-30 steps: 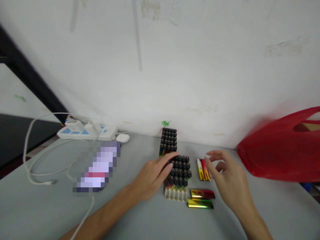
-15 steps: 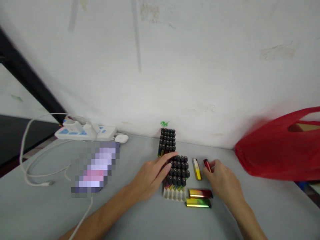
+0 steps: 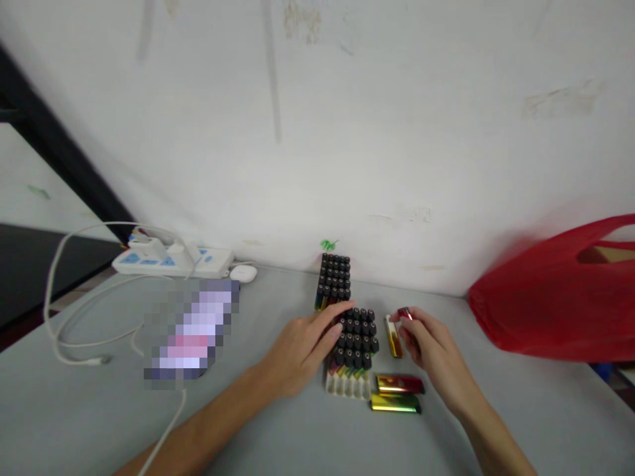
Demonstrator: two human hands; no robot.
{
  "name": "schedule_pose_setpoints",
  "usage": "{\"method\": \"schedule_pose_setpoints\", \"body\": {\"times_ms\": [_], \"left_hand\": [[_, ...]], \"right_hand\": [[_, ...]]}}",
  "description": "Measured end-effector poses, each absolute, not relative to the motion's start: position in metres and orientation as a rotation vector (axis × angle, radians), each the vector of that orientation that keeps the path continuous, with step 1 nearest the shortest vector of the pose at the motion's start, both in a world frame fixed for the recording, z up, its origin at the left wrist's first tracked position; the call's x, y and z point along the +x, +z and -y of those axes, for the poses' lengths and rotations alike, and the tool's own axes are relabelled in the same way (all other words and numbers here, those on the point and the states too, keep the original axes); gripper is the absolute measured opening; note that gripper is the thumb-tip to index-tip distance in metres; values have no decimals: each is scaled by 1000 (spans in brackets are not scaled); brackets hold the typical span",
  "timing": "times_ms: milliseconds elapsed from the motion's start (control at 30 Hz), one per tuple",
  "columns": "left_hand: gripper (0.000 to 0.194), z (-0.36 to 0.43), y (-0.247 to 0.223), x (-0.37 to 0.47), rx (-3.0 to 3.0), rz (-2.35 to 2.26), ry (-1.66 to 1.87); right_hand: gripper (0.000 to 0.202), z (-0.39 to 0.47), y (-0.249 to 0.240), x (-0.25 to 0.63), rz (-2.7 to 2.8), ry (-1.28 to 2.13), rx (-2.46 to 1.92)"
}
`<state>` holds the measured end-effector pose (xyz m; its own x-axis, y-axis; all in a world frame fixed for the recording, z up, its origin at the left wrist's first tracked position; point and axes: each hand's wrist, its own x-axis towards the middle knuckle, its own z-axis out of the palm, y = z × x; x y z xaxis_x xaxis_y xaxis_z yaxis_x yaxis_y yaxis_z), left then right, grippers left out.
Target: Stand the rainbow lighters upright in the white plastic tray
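My right hand (image 3: 430,336) pinches a red lighter (image 3: 405,313), lifted close to the top of a silver and yellow lighter (image 3: 394,337) on the table. My left hand (image 3: 302,354) holds the left side of a pale slotted tray (image 3: 347,387), index finger across the back and thumb against the lighters. Black-topped lighters (image 3: 356,342) stand upright in it; the slots of its front row are bare. To the right of the tray lie a yellow-red lighter (image 3: 401,384) and a yellow-green lighter (image 3: 395,403).
Behind, a second block of upright lighters (image 3: 333,277) stands by the wall. At left are a blurred-out phone (image 3: 196,334), a white power strip (image 3: 213,263), a small white case (image 3: 243,274) and loose white cables. A red bag (image 3: 550,304) sits at right.
My right hand has raised the red lighter off the table and turned it, shifting slightly left toward the silver and yellow lighter. My left hand stays at the tray.
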<state>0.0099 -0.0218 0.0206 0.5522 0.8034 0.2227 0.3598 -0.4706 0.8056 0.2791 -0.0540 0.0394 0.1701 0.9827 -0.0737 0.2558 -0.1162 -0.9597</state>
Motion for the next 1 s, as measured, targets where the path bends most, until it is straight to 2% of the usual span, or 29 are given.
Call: {"method": "schedule_pose_setpoints", "body": {"times_ms": [133,233,533,733,1000], "left_hand": [[48,22,20,10,2074,-950,767],[48,21,19,10,2071,-960,762],[48,22,18,10,2068,-946,774],[47,22,18,10,2070,-955,767],[48,21,20,10,2070,-929,789]], "right_hand": [[59,56,37,271,1120,1268,-1446],[67,58,31,264,1019,1460,-1324],[67,63,40,251,904,1712,-1186],[66,63,32,247,848,1666,-1240],[52,65,34,250,885,1559,-1208]]}}
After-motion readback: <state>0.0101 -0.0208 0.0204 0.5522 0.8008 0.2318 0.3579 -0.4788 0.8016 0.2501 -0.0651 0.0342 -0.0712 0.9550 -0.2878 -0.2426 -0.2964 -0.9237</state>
